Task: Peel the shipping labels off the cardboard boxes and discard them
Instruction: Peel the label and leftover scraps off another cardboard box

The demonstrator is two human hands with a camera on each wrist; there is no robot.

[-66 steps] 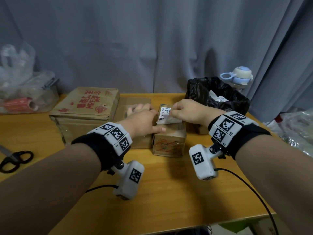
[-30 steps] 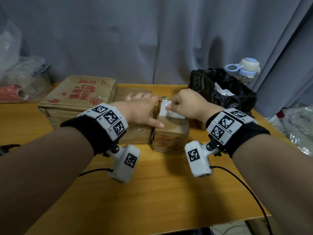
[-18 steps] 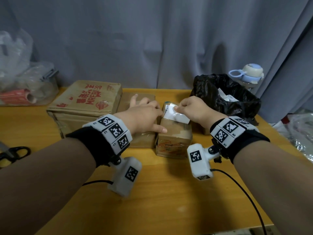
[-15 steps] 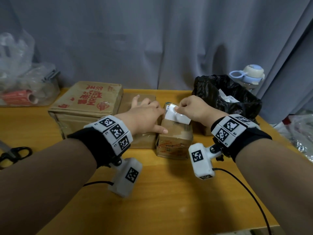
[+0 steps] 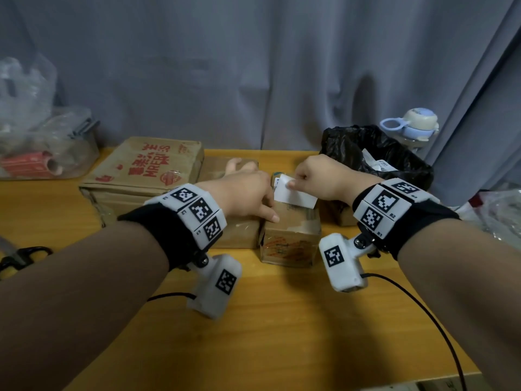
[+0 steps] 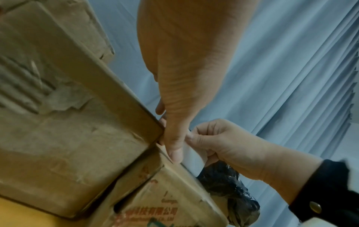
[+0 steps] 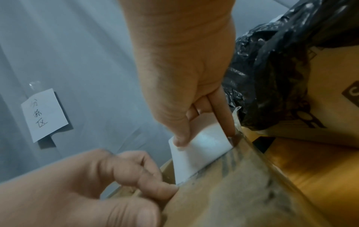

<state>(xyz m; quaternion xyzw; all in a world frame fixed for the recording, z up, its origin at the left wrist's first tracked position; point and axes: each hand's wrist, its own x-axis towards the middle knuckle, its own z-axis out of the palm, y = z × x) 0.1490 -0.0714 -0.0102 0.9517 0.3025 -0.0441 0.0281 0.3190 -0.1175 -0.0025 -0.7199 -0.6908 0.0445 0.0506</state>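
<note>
A small cardboard box [image 5: 290, 238] stands mid-table. A white shipping label [image 5: 294, 194] is partly lifted off its top, blank back side up, with its lower edge still stuck. My right hand [image 5: 293, 183] pinches the label's free corner between thumb and fingers; the right wrist view shows this label [image 7: 198, 153] curling up from the small box [image 7: 233, 192]. My left hand [image 5: 253, 193] holds the box's left edge, thumb pressed on the top and fingers curled beside it. In the left wrist view the label [image 6: 192, 155] shows just behind my left thumb.
A black trash bag [image 5: 375, 156] with discarded labels sits right behind the small box. A flat box [image 5: 225, 230] and a large red-printed box [image 5: 146, 170] lie to the left. Scissors [image 5: 22, 258] are at the left table edge, a bottle [image 5: 414, 128] back right.
The right hand has peeled the label further back, so its blank underside now faces up instead of the printed side. The left hand has stayed on the box.
</note>
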